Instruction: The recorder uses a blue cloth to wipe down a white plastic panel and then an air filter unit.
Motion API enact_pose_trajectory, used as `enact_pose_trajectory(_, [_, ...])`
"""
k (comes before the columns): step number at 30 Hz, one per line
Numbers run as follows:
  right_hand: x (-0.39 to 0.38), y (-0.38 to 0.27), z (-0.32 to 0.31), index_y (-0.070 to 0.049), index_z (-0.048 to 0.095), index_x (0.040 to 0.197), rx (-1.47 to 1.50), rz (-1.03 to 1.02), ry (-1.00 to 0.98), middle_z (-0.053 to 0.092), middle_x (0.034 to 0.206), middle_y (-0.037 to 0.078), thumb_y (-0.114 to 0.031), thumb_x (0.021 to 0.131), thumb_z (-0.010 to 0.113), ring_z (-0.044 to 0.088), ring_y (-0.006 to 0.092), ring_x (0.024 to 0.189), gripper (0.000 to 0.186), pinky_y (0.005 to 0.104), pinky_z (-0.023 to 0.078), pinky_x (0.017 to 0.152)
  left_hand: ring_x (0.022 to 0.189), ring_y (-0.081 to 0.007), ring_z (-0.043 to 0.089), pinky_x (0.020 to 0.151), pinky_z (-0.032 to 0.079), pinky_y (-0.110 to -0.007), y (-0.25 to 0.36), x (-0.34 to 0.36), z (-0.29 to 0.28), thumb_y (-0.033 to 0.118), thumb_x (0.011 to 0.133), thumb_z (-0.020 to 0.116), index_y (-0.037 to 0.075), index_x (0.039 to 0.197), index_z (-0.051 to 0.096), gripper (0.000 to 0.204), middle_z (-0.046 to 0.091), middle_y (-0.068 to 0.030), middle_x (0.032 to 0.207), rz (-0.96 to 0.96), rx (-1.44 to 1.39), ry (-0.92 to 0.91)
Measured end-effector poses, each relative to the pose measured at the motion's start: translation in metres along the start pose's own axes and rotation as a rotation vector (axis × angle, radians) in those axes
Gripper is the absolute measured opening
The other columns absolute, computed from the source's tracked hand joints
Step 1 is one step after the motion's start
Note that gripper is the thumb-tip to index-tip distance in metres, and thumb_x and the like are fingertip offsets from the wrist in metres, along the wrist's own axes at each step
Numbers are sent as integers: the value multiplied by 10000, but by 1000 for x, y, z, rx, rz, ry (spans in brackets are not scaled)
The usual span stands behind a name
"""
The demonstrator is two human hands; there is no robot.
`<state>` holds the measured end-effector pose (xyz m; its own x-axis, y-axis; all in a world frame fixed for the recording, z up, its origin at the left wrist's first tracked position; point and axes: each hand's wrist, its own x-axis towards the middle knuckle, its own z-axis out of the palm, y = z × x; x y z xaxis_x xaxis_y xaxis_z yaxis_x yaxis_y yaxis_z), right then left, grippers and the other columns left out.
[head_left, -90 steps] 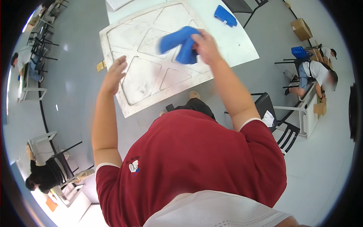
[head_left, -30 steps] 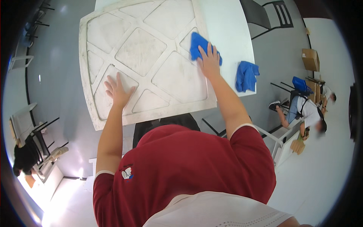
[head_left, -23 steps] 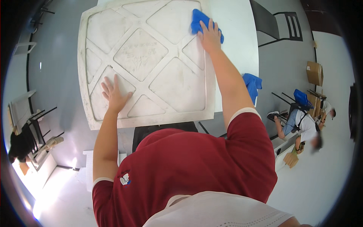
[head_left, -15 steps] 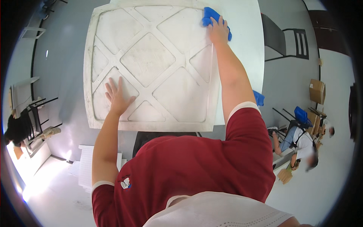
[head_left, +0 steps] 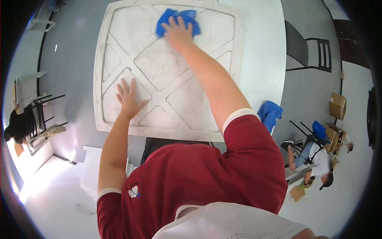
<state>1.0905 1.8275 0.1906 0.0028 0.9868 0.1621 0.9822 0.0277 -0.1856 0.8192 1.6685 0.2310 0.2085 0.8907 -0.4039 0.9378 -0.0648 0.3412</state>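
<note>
A large off-white square panel (head_left: 153,85) with raised crossing ribs lies on a white table (head_left: 262,51) before me; dirt marks and smudges show on it. Toward its far edge my right hand (head_left: 178,34) presses a crumpled blue cloth (head_left: 194,24) against the surface, fingers spread over the fabric. My left hand (head_left: 129,101) rests on the panel's near left part, palm down, with fingers apart and nothing in it. Another blue cloth (head_left: 270,113) lies at the table's near right edge.
A dark chair (head_left: 308,49) stands beyond the table's right side. Farther right, a seated person (head_left: 318,161) is near cardboard boxes (head_left: 337,106). Another dark chair (head_left: 38,119) is at the left, and white panels (head_left: 91,167) lie on the floor behind my left arm.
My right hand has swept the blue cloth leftward from the panel's far right corner to its far middle. My left hand keeps its place on the panel.
</note>
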Motion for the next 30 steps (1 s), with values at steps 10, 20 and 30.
enact_pose_trajectory(10, [29, 71, -27, -315, 353, 1336, -70, 583, 75, 157, 1445, 180, -422, 873, 431, 123, 486, 1286, 482, 598, 193, 969, 1310, -478, -97, 998, 55, -640, -2, -4, -2, 335, 636, 755, 141, 1417, 152, 1006, -69, -261, 1443, 22, -30, -10])
enact_pose_trajectory(20, [133, -90, 39, -324, 453, 1276, -4, 261, 100, 229, 1435, 81, -385, 876, 438, 215, 429, 1238, 405, 534, 264, 907, 1299, -504, -84, 982, 71, -661, -2, -7, -12, 324, 655, 745, 109, 1411, 147, 987, -74, -284, 1431, 11, -112, -62])
enact_pose_trajectory(30, [166, -242, 40, -297, 515, 1193, -40, -194, -85, 299, 1416, 29, -357, 810, 531, 304, 366, 1245, 387, 559, 312, 910, 1300, -511, -50, 988, 93, -650, -8, -9, -10, 298, 671, 725, 135, 1411, 163, 944, -32, -248, 1446, 58, -280, -68])
